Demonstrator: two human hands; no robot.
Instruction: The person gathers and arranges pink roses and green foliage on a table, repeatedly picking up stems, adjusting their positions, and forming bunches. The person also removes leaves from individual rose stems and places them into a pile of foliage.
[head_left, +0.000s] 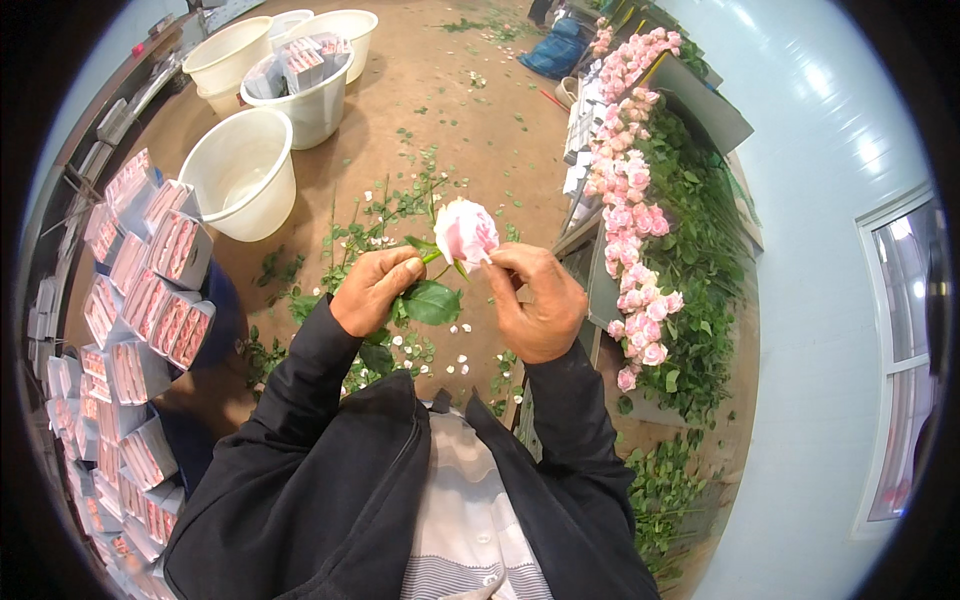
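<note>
A pale pink rose (466, 231) is held up before me, its bloom between my two hands. My left hand (379, 290) is closed around its green stem just below the head, with a dark green leaf (432, 302) hanging beside the fingers. The thumb and forefinger of my right hand (538, 300) pinch an outer petal at the lower right edge of the bloom. To the right lie many cut pink roses (637, 225), heads towards me and leafy stems (694, 247) pointing to the wall.
White plastic tubs (244, 176) stand on the floor at upper left, one holding wrapped bundles. Wrapped bundles of pink roses (180, 247) are stacked at left. Fallen leaves and petals litter the brown floor (465, 150). A blue bag (556, 49) lies at the top; a window (904, 360) is at right.
</note>
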